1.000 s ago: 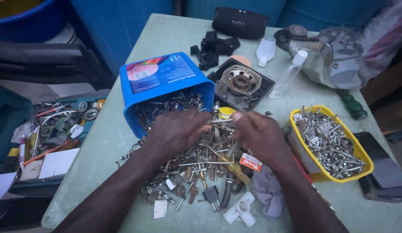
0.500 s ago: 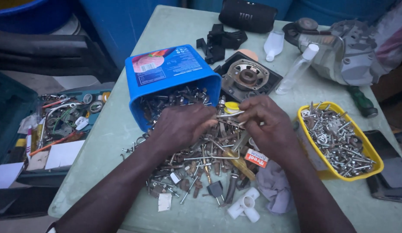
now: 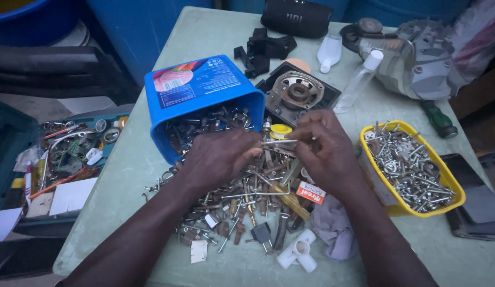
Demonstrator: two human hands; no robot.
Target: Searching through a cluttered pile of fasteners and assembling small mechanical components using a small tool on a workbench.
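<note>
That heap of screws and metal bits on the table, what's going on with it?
A person is working over the pile of loose screws and bolts that spills from a blue tub tipped on its side. Their left hand and right hand meet above the pile, pinching a long thin bolt between them. To the right, a yellow tray holds more silvery screws. A round metal motor part lies behind the hands on the pale green table.

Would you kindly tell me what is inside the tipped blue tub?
The blue tub lies on its side; dark bolts, screws and metal bits show at its mouth, spilling onto the table. Its deeper contents are hidden in shadow.
</note>
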